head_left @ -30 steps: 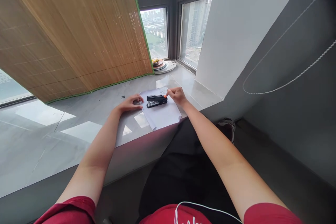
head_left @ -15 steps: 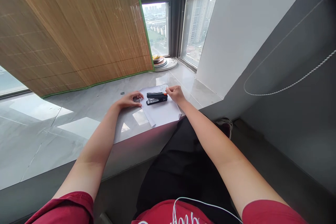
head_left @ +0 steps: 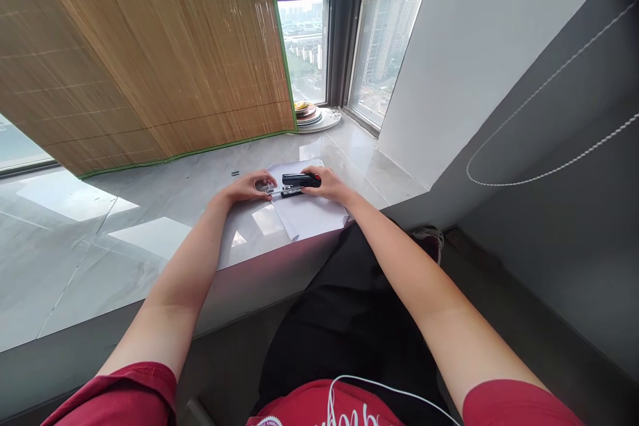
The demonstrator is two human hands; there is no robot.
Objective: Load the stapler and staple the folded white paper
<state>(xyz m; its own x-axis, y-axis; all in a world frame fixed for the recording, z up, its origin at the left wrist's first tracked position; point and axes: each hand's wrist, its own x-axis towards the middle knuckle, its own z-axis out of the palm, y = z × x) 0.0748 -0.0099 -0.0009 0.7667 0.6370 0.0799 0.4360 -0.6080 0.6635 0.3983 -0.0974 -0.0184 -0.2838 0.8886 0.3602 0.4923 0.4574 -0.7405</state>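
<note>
A black stapler (head_left: 298, 180) lies on white paper (head_left: 310, 214) on the pale tiled ledge. Its silver staple tray (head_left: 277, 190) sticks out at the left end. My right hand (head_left: 329, 185) is closed around the stapler's rear, where a bit of red shows. To the left, my left hand (head_left: 248, 186) is curved with thumb and fingers apart around the tray's outer end. Whether it touches the tray is hard to see. Two small dark strips that look like staples (head_left: 235, 173) lie on the ledge beyond my left hand.
A bamboo blind (head_left: 164, 53) hangs over the ledge (head_left: 164, 213) at the left. Stacked plates (head_left: 319, 120) stand in the window corner. A white wall (head_left: 424, 60) bounds the right side, with a beaded cord (head_left: 499, 183) hanging there. My legs are below the ledge's front edge.
The staple tray has slid out leftward from the stapler toward my left hand. My right hand has gone from a fist at the rear end to a grip around it.
</note>
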